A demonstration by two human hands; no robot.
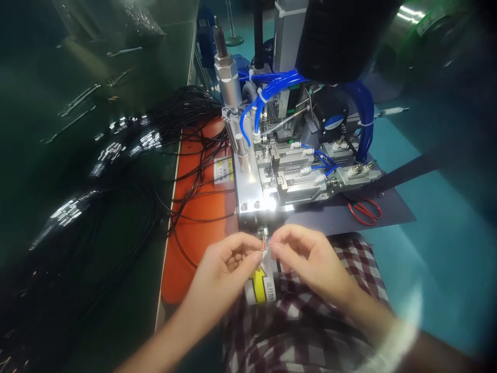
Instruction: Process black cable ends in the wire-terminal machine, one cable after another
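Observation:
My left hand (pixel 225 261) and my right hand (pixel 303 256) meet fingertip to fingertip just below the front edge of a small metal machine (pixel 272 176). Both pinch the thin coloured wire ends (pixel 264 244) of a cable, held right in front of the machine's slot. A white label with a yellow arrow (pixel 261 287) lies under my hands. My lap in checked cloth (pixel 295 321) is below.
Bundles of black cables with shiny plugs (pixel 116 150) lie on the dark table at left, spilling over an orange mat (pixel 198 207). Blue air hoses (pixel 272 85) loop over the machine. Red-handled scissors (pixel 365 210) rest on a dark sheet at right.

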